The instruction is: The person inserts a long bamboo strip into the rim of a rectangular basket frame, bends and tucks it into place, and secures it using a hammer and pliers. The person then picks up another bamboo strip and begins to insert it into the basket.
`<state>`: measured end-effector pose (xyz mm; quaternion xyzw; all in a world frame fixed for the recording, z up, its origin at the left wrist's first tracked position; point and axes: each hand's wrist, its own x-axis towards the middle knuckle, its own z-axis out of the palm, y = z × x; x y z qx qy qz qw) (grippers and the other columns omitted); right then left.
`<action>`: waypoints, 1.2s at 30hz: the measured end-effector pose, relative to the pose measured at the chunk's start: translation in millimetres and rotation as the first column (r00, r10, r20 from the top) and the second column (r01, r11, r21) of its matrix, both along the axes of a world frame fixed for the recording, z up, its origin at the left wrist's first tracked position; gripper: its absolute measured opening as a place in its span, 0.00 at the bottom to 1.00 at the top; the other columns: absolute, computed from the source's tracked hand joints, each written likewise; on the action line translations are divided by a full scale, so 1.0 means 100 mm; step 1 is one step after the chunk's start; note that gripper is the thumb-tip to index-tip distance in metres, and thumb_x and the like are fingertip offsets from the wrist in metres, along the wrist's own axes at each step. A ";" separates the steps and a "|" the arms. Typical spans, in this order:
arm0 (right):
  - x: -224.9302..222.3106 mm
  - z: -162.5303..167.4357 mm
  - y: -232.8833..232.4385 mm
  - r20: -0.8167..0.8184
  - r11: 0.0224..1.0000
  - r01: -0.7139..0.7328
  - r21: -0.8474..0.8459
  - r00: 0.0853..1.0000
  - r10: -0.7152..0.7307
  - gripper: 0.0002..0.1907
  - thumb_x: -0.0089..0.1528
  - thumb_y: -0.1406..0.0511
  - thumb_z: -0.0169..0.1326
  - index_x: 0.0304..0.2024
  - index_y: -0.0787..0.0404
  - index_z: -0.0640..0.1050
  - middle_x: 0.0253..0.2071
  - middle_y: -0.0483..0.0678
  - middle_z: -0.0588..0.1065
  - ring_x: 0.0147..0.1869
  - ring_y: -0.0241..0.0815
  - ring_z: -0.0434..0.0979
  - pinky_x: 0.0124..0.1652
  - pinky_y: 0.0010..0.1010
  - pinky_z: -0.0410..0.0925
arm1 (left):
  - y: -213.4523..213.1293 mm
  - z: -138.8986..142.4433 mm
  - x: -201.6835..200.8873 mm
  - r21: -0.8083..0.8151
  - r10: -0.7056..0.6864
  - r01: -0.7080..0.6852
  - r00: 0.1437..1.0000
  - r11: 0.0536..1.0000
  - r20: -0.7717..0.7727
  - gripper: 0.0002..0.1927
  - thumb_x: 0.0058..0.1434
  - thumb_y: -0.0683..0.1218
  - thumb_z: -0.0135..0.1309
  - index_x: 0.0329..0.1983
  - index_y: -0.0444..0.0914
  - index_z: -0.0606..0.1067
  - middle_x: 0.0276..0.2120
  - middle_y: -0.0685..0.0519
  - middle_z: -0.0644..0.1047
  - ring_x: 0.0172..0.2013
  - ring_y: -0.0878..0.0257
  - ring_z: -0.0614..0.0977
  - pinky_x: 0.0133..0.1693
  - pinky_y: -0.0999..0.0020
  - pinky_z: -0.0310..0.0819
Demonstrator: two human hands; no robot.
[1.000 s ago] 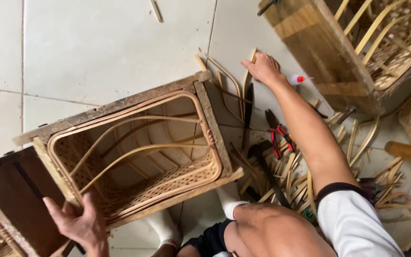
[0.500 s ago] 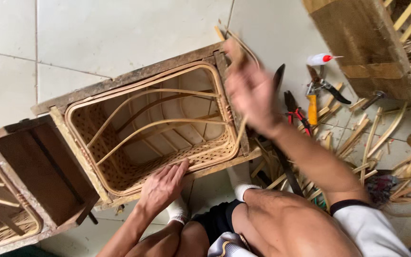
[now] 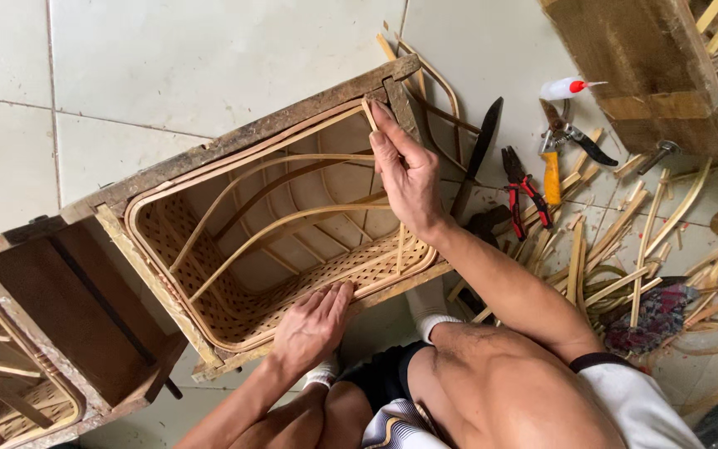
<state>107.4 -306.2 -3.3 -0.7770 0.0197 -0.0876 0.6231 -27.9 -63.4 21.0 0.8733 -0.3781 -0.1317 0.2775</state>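
Now right hand (image 3: pixel 409 179) grip pinching rattan strip (image 3: pixel 369 114), left hand (image 3: pixel 309 328) flat on woven panel (image 3: pixel 292 291)

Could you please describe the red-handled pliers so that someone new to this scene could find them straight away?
Start at the wooden frame with the rattan basket, then look to the floor tiles beyond its end, past the right hand. Among the tools there lie the pliers, between a dark knife and an orange-handled tool. Only the pliers have red and black grips.

Head camera, steeply downward, close above floor (image 3: pixel 209 58)
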 end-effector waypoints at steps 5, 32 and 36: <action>0.05 0.03 0.00 -0.040 0.987 -0.096 -0.128 0.995 0.092 0.19 0.75 0.64 0.48 0.68 0.56 0.71 0.28 0.41 0.75 0.22 0.27 0.64 0.19 0.19 0.63 | -0.07 0.11 0.07 0.002 0.001 -0.001 0.999 1.000 -0.049 0.29 0.60 0.46 0.57 0.62 0.27 0.69 0.44 0.42 0.80 0.42 0.50 0.83 0.46 0.58 0.78; 0.09 0.22 -0.02 -0.282 0.940 -0.296 -0.172 0.929 0.241 0.15 0.72 0.66 0.49 0.60 0.62 0.77 0.48 0.50 0.82 0.14 0.31 0.62 0.12 0.22 0.60 | -0.22 -0.07 2.34 0.234 -0.209 0.087 0.796 0.968 0.568 0.37 0.65 0.49 0.54 0.78 0.49 0.58 0.74 0.58 0.65 0.62 0.52 0.76 0.61 0.61 0.73; 0.07 0.24 0.01 -0.291 0.868 -0.332 -0.369 0.928 0.231 0.20 0.72 0.62 0.52 0.65 0.60 0.76 0.30 0.53 0.81 0.18 0.33 0.64 0.17 0.23 0.63 | -0.23 -0.08 2.32 0.225 -0.201 0.079 0.780 0.971 0.592 0.33 0.68 0.49 0.54 0.77 0.48 0.63 0.74 0.60 0.64 0.64 0.51 0.74 0.63 0.60 0.72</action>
